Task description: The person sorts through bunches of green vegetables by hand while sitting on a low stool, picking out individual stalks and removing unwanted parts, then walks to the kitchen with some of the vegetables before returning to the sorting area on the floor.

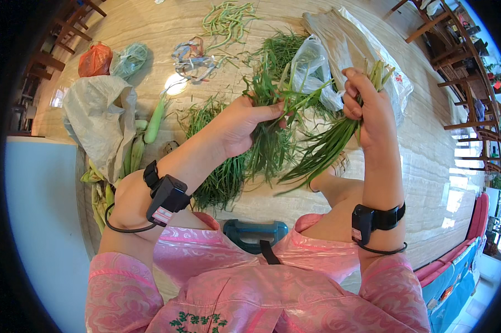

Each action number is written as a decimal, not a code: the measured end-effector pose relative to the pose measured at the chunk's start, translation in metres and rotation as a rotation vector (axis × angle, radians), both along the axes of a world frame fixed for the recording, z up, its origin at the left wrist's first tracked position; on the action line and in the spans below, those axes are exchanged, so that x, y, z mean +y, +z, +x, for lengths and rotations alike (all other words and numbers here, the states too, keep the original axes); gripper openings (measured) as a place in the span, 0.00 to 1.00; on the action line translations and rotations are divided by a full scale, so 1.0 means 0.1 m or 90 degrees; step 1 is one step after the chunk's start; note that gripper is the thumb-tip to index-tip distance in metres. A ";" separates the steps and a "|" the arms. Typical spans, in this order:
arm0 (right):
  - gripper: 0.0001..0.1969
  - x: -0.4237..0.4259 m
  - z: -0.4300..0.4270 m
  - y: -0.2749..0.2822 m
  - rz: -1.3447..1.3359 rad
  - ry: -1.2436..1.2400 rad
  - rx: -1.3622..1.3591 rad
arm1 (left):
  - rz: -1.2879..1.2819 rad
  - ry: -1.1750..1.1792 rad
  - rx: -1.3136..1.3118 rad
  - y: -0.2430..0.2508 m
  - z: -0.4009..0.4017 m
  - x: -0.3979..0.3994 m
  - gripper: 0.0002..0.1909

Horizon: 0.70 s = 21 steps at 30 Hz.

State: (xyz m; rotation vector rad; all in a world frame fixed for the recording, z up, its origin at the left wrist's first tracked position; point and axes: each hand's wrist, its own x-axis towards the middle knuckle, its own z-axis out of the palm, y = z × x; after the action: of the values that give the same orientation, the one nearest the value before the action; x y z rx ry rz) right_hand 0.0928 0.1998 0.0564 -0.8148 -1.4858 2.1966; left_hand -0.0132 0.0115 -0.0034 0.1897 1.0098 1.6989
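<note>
My left hand (250,120) is closed around a bunch of leafy green stalks (265,89), whose leaves stick out above and below the fingers. My right hand (371,106) grips a bundle of long green blades, probably garlic chives (329,145). Their pale cut ends rise above the fist and the blades hang down to the left. Under my left forearm a heap of similar green blades (219,179) lies on the floor, partly hidden by the arm. Beyond my hands are another heap of thin greens (281,50) and a clear plastic bag (310,62).
Long beans (229,25) and tangled straps (194,60) lie farther off. At left are a red plastic bag (95,60), a green plastic bag (129,59), a pale sack (96,112) and corn ears (154,123). A grey sack (337,37) lies at upper right.
</note>
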 end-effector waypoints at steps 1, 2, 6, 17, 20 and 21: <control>0.08 -0.04 0.01 0.02 0.000 0.000 -0.001 | 0.000 0.000 -0.001 0.00 0.00 0.00 0.09; 0.09 -0.09 0.03 0.04 0.074 0.053 -0.038 | -0.001 0.010 -0.006 0.00 0.01 0.01 0.09; 0.11 -0.31 0.02 -0.02 0.278 0.145 -0.095 | -0.017 0.016 -0.012 0.05 0.03 0.01 0.09; 0.05 0.26 0.03 -0.10 0.119 -0.273 0.060 | -0.040 -0.036 -0.055 0.01 0.00 0.00 0.06; 0.08 0.32 0.06 -0.08 0.276 -0.039 -0.187 | -0.011 -0.048 -0.060 0.00 -0.02 -0.03 0.06; 0.08 0.29 0.07 -0.10 0.276 -0.040 -0.187 | -0.005 -0.053 -0.059 -0.01 -0.02 -0.03 0.06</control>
State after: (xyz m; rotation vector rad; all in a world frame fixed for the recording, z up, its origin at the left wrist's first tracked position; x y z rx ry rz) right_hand 0.0996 0.2289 0.0462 -1.0384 -1.9511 1.6659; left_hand -0.0148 0.0083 -0.0040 0.1448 0.9273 1.6132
